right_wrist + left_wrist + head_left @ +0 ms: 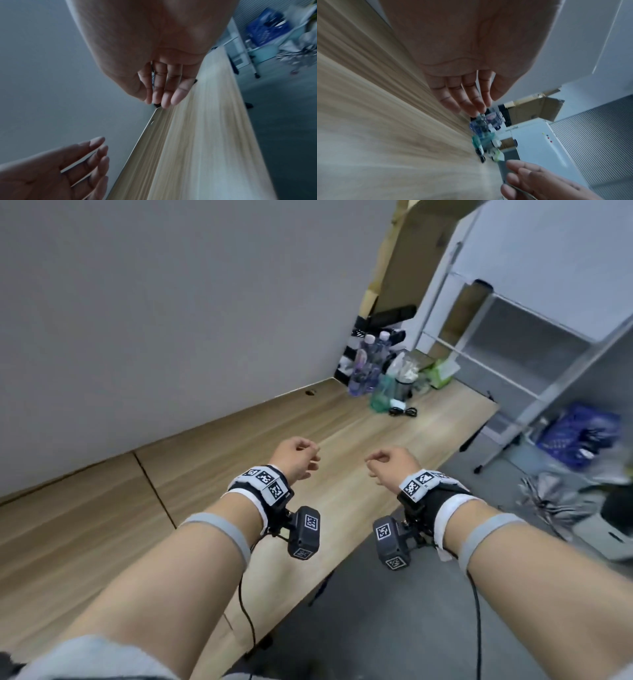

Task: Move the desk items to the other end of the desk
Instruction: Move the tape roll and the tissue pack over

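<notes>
A cluster of desk items stands at the far end of the wooden desk (191,474): clear plastic bottles (368,361), a green-tinted bottle (382,395), a green tissue box (442,371) and a black cable (404,411). The same cluster (485,136) shows small and blurred in the left wrist view. My left hand (301,457) and right hand (387,463) hover side by side above the desk's middle, well short of the items. Both hold nothing, with fingers loosely extended (465,100) (164,93).
A grey wall (154,302) runs along the desk's left side. Right of the desk are a metal rack (513,354), a blue crate (579,436) and a folded umbrella (555,501) on the grey floor. A cardboard box (411,268) leans behind the items.
</notes>
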